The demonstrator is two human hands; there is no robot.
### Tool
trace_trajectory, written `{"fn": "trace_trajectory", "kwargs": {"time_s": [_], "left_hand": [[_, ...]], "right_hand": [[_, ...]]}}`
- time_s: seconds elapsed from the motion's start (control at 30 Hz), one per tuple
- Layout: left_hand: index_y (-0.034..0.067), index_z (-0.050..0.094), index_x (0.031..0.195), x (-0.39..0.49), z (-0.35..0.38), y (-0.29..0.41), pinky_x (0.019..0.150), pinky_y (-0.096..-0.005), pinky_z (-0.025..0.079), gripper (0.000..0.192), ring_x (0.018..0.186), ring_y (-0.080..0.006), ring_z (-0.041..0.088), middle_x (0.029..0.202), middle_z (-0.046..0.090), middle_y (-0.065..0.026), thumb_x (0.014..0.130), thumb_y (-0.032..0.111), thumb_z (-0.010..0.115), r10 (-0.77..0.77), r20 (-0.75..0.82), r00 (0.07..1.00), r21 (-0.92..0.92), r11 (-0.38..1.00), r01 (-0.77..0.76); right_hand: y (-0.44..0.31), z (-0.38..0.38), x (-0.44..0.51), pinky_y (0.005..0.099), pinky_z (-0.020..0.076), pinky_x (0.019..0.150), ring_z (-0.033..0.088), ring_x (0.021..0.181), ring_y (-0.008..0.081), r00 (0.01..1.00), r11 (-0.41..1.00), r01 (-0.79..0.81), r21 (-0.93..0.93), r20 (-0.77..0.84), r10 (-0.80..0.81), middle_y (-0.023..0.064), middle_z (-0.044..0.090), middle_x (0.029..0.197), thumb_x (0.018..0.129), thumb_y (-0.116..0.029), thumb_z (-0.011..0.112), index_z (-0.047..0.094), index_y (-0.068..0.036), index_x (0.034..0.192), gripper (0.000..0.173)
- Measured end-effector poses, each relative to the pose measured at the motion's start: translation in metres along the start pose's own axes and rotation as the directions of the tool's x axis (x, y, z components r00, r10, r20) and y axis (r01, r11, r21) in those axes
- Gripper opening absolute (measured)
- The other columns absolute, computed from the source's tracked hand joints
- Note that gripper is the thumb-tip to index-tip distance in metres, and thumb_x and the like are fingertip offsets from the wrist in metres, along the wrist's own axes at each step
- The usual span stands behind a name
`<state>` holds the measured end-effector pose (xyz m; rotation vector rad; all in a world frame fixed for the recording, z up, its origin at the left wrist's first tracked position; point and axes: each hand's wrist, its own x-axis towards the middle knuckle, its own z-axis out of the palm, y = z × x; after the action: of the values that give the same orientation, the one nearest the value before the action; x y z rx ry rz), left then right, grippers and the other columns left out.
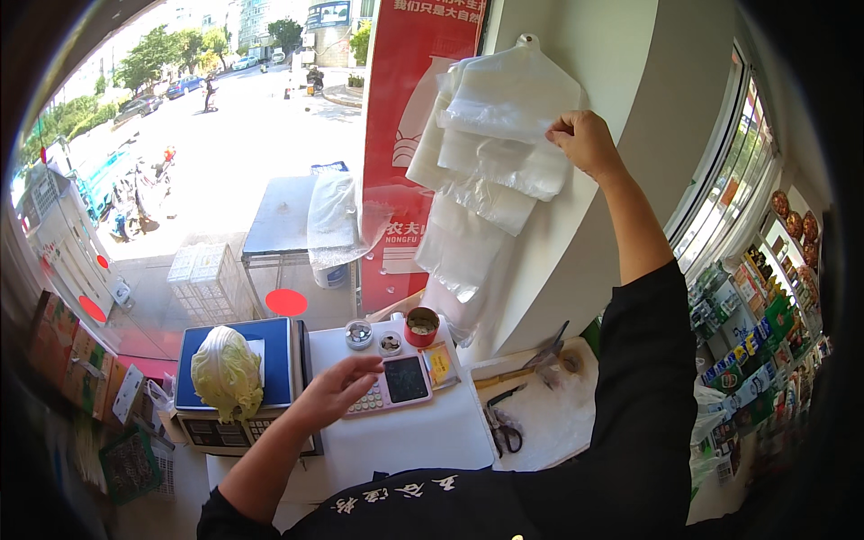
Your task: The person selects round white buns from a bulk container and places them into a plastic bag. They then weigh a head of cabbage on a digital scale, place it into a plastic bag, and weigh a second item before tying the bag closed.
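Note:
My right hand (582, 142) is raised to the wall, its thumb and fingers pinched at the right edge of the top clear plastic bag (499, 101). Stacks of such bags hang from a hook on the wall. Lower down, my left hand (343, 386) hovers over a pink calculator (407, 379), fingers loosely spread, holding nothing. To its left, a napa cabbage (226, 371) lies on the blue platform of a digital scale (277, 351). Behind the calculator stand two small round tubs of coins (358, 334) (390, 343) and a red tin (422, 325).
A white foam tray (547, 432) at the right holds scissors (506, 432) and a tape roll (571, 362). Boxes and a green crate (130, 466) stand at the lower left. Shop shelves (763, 337) line the far right. Beyond the glass is a metal table (283, 209).

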<state>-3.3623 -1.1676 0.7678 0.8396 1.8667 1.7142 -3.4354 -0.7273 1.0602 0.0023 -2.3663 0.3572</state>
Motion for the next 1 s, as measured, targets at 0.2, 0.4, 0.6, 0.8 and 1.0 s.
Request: {"fn": "trace_trajectory", "kwargs": {"time_s": [0.2, 0.4, 0.6, 0.8, 1.0], "left_hand": [[0.001, 0.049, 0.141, 0.215, 0.036, 0.151, 0.104, -0.0363, 0.045, 0.055, 0.122, -0.0205, 0.056, 0.129, 0.06, -0.0132, 0.104, 0.041, 0.054, 0.204, 0.037, 0.978, -0.166, 0.967, -0.195], [0.003, 0.061, 0.121, 0.327, 0.064, 0.196, 0.087, -0.0303, 0.051, 0.039, 0.096, -0.014, 0.064, 0.113, 0.067, -0.0076, 0.098, 0.034, 0.068, 0.123, -0.249, 0.961, -0.558, 0.793, -0.246], [0.006, 0.071, 0.091, 0.359, 0.055, 0.143, 0.074, -0.0235, 0.051, 0.021, 0.081, -0.0095, 0.064, 0.085, 0.071, -0.0029, 0.093, 0.027, 0.075, 0.401, -0.259, 0.879, -0.376, 0.796, -0.474], [-0.004, 0.055, 0.125, 0.356, 0.042, 0.099, 0.08, -0.0297, 0.056, 0.061, 0.086, -0.0163, 0.068, 0.107, 0.07, -0.0129, 0.097, 0.05, 0.062, -0.107, -0.272, 0.956, -0.416, 0.909, -0.017], [0.005, 0.058, 0.121, 0.302, 0.087, 0.039, 0.087, -0.0284, 0.052, 0.044, 0.097, -0.0149, 0.063, 0.107, 0.066, -0.008, 0.101, 0.044, 0.059, 0.122, 0.178, 0.976, -0.721, 0.692, 0.045]], "right_hand": [[-0.028, -0.014, -0.008, 0.0343, 0.0512, 0.061, 0.064, 0.059, 0.0226, 0.996, 0.997, 0.052, -0.05, -0.071, -0.055, 0.0107, 0.068, 0.067, 0.076, -0.017, 0.084, 0.068, -0.003, 0.075, 0.021], [-0.028, -0.005, -0.02, 0.0338, 0.0464, 0.055, 0.059, 0.054, 0.0192, 0.999, 0.999, 0.036, 0.018, -0.012, -0.035, 0.0094, 0.065, 0.061, 0.073, -0.019, 0.087, 0.066, -0.004, 0.069, 0.026], [0.006, -0.015, -0.004, 0.0289, 0.0505, 0.061, 0.062, 0.064, 0.0124, 0.988, 0.896, -0.15, 0.418, 0.092, 0.122, 0.0067, 0.071, 0.071, 0.085, -0.015, 0.08, 0.069, 0.002, 0.076, 0.023], [0.022, -0.005, -0.016, 0.0337, 0.0484, 0.066, 0.06, 0.071, 0.0172, 0.891, 0.859, 0.34, -0.384, -0.161, -0.425, 0.0065, 0.063, 0.074, 0.087, -0.013, 0.073, 0.063, -0.002, 0.079, 0.017], [0.01, 0.116, -0.153, 0.0376, 0.0515, 0.072, 0.062, 0.079, 0.0241, 0.838, 0.784, 0.545, -0.297, 0.144, -0.527, 0.0092, 0.061, 0.079, 0.083, -0.007, 0.06, 0.06, -0.005, 0.084, 0.003]]}}
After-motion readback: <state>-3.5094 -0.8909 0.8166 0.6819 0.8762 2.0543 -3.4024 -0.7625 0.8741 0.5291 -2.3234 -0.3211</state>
